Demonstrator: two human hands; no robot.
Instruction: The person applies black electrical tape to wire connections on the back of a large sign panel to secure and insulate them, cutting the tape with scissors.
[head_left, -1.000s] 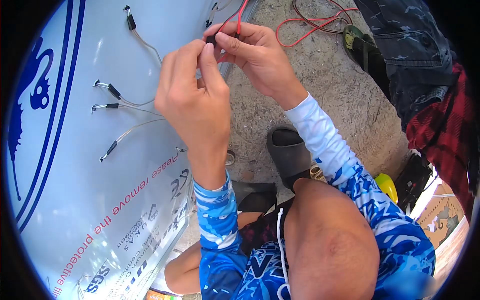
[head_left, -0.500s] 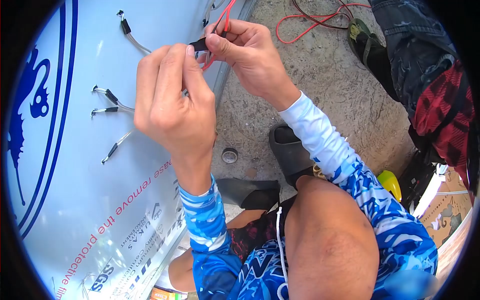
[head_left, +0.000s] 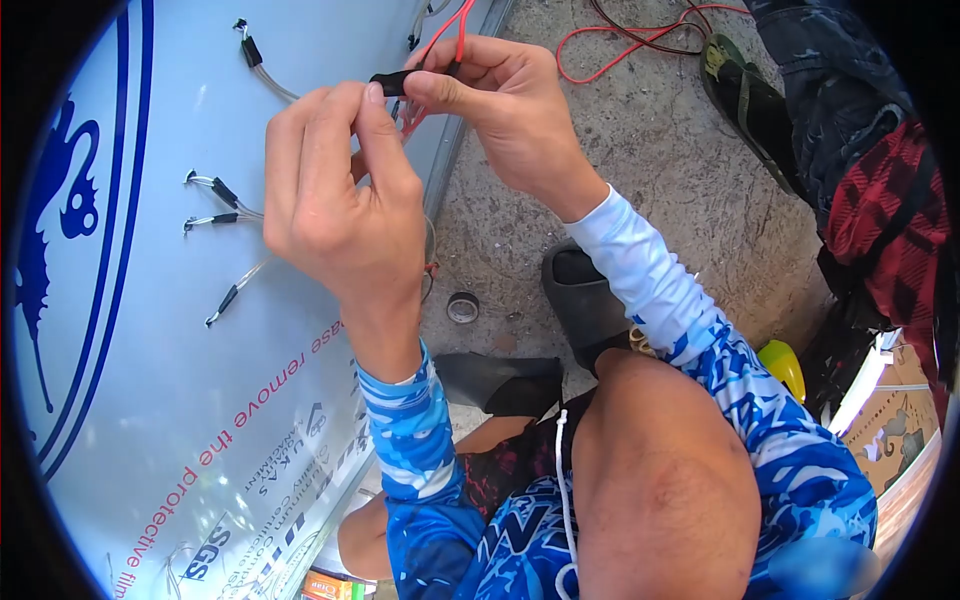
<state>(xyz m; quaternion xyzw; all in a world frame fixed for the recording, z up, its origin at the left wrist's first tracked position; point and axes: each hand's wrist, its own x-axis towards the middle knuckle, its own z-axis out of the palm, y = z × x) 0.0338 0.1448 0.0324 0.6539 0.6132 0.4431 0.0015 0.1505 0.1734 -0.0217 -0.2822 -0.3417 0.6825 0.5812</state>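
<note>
Both hands were raised together over the right edge of the pale sign panel, where the sheet met the rough concrete ground. The left hand was curled nearly closed, its thumb and forefinger tips pinched on the near end of a small black connector. The right hand was also closed in a pinch, thumb pressed on the connector's far end, with a red wire rising from between its fingers toward the top of the view. The connector lay right between the two sets of fingertips, touching both, above the panel's edge strip.

Left of the hands the panel's surface lay open apart from several short grey leads with black tips, well clear of the fingers. To the right the ground was bare near the wrists; farther off lay a loop of red and black cable and another person's sandalled foot. Below the hands sat a grey slipper and a small round cap, close to the person's own knee.
</note>
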